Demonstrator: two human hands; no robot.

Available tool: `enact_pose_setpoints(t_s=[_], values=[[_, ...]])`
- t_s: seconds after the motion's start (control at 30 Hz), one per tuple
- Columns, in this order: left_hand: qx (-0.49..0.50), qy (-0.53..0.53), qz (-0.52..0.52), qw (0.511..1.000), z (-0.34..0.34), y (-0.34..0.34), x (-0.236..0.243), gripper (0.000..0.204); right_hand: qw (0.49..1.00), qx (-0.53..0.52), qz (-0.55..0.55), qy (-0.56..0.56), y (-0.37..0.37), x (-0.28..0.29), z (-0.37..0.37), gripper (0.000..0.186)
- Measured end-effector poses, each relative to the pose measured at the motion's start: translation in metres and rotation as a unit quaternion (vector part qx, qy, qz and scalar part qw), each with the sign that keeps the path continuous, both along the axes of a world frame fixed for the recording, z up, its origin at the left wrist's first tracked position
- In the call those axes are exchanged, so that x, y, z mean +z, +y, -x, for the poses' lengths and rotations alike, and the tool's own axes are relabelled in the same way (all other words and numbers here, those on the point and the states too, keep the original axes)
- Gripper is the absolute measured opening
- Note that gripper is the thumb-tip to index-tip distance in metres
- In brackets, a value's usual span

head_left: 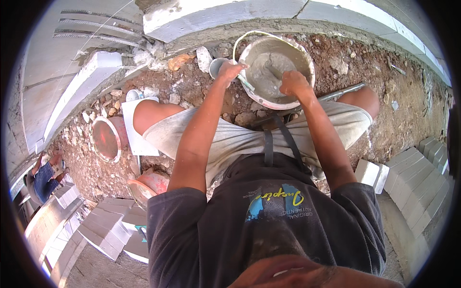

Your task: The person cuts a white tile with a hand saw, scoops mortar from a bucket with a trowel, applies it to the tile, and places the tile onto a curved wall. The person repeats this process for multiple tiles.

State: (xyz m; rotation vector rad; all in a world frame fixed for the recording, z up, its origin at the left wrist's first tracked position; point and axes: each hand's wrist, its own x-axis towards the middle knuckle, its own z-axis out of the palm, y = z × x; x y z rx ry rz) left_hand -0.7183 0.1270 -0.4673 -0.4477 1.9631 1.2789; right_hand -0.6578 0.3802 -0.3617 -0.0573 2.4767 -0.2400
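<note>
Right hand (pixel 294 83) is over the near right part of the mortar bucket (pixel 303 58), fingers curled tight around a stick-like tool (pixel 274 72); its lower end is sunk in the mix, so blade or tip shape can't be read. Left hand (pixel 231 73) is at the bucket's left rim, fingers partly bent, right beside the pale bail handle (pixel 240 41) and a small grey cup (pixel 216 67); can't tell whether it's clamped on rim, bail or cup. Bucket sits in front of the person, just past the spread knees: round, open top, pale rim, inner wall smeared with dried grey. Mortar (pixel 261 86) inside is wet, thick, grey, lumpy around the tool. Metal pipe (pixel 342 91) runs along the bucket's near right side, toward the right knee. White flat board (pixel 139 132) stands by the left knee; further left, a reddish bucket (pixel 106 139) with a crusted rim, and a second red container (pixel 143 188) nearer the body. Ground (pixel 401 113) is rough brown soil with broken stone. Beyond the bucket, a low course of smooth white blocks (pixel 240 19) on a grey mortar bed. Stacked rectangular blocks (pixel 413 182) lower right, more blocks (pixel 105 225) lower left. Another person (pixel 44 181) in blue is at far left.
</note>
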Motion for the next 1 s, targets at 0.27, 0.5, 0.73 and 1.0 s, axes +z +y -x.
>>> enact_pose_setpoints(t_s=[0.27, 0.5, 0.73, 1.0], values=[[0.231, 0.199, -0.214, 0.928, -0.039, 0.059, 0.017, 0.039, 0.951, -0.197, 0.207, -0.120, 0.026, 0.045, -0.019, 0.046], [0.163, 0.235, -0.157, 0.945, -0.030, 0.048, 0.061, 0.046, 0.953, -0.212, 0.165, -0.139, 0.028, 0.023, -0.042, 0.050], [0.173, 0.263, -0.205, 0.927, -0.023, 0.034, 0.055, 0.050, 0.989, -0.085, -0.074, 0.099, 0.066, -0.001, -0.027, 0.038], [0.249, 0.243, -0.284, 0.893, -0.015, 0.047, 0.042, 0.051, 0.969, -0.018, 0.227, -0.096, 0.024, -0.019, -0.045, 0.043]])
